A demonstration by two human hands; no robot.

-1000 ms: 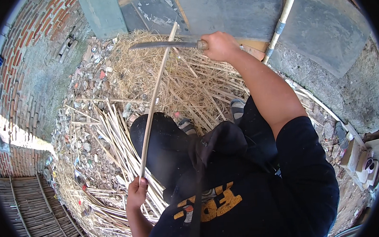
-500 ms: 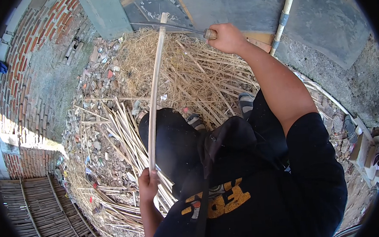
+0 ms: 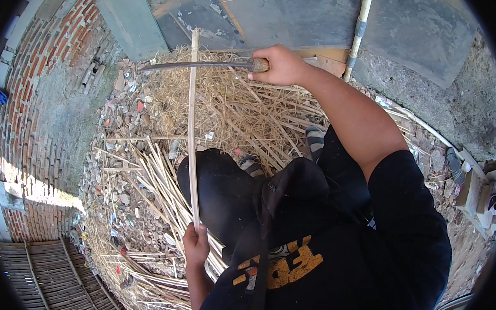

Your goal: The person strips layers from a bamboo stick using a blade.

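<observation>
My left hand (image 3: 196, 245) is closed round the lower end of a long pale bamboo strip (image 3: 192, 138), which stretches away from me past my left knee. In my right hand (image 3: 279, 65) is the wooden handle of a long machete (image 3: 214, 63), its dark, slightly curved blade pointing left. The blade crosses the strip a little below its far end and appears to touch it. Beside my left leg lies a heap of similar split bamboo strips (image 3: 161, 177).
Shavings (image 3: 228, 105) and cut strips cover the rubble ground ahead. Grey panels (image 3: 290, 16) and an upright pole (image 3: 360, 29) stand beyond. A brick wall (image 3: 36, 128) rises at left, with a slatted bamboo panel (image 3: 54, 286) at lower left. White footwear (image 3: 494, 203) sits at far right.
The machete blade has come down along the strip toward me, with my right hand moving nearer and slightly left. The strip's far end has shifted left; my left hand keeps its grip.
</observation>
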